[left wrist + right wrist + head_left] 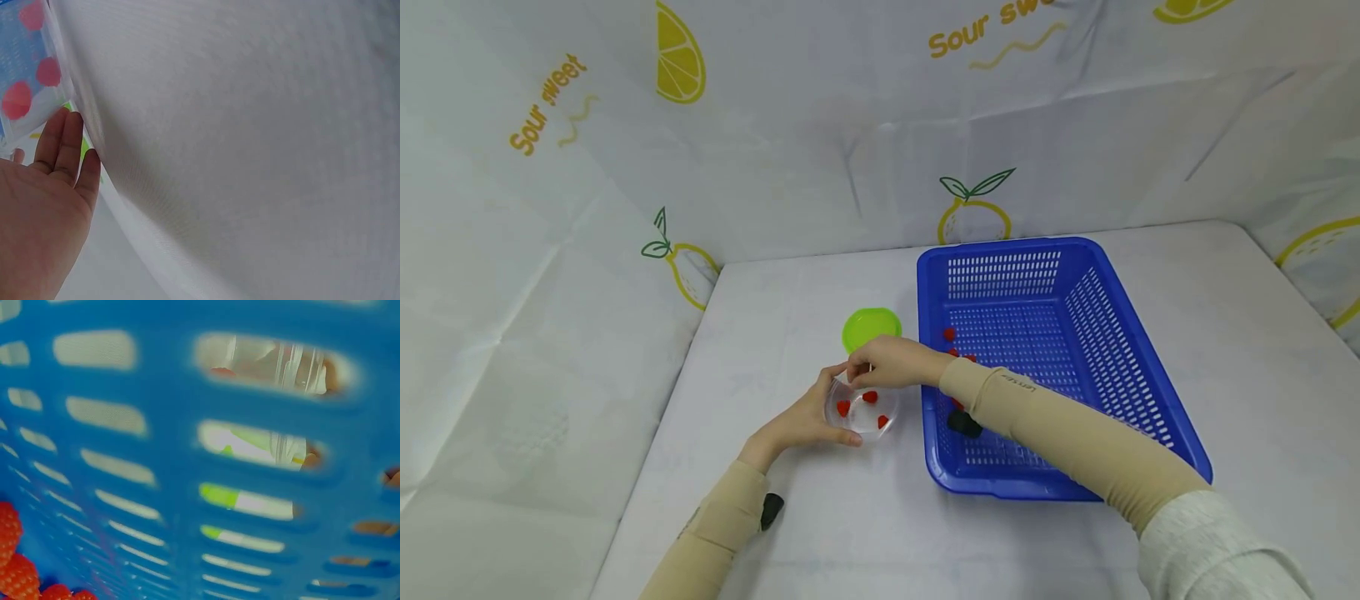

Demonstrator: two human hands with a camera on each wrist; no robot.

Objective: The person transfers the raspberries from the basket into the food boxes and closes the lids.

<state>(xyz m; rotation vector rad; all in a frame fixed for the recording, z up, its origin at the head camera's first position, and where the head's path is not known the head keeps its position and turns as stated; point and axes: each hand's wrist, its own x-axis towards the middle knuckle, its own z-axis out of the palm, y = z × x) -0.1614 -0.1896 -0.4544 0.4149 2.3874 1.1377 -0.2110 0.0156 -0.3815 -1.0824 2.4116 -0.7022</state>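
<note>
A clear plastic tub [861,422] stands on the white cloth with several raspberries [843,408] in it. My left hand [805,419] holds the tub from the left, thumb at the near side and fingers at the far side. In the left wrist view those fingers [67,144] lie along its wall. Over the tub's far rim is my right hand [895,362], its fingers bent downward; whether anything is between them is hidden. More raspberries [949,334] lie along the left side of the blue basket [930,467], partly covered by my right forearm.
A bright green round lid [868,320] lies just beyond the tub. The slotted blue basket stands to the right, its left wall between the tub and my right wrist. White lemon-printed cloth [790,183] rises behind and at the sides.
</note>
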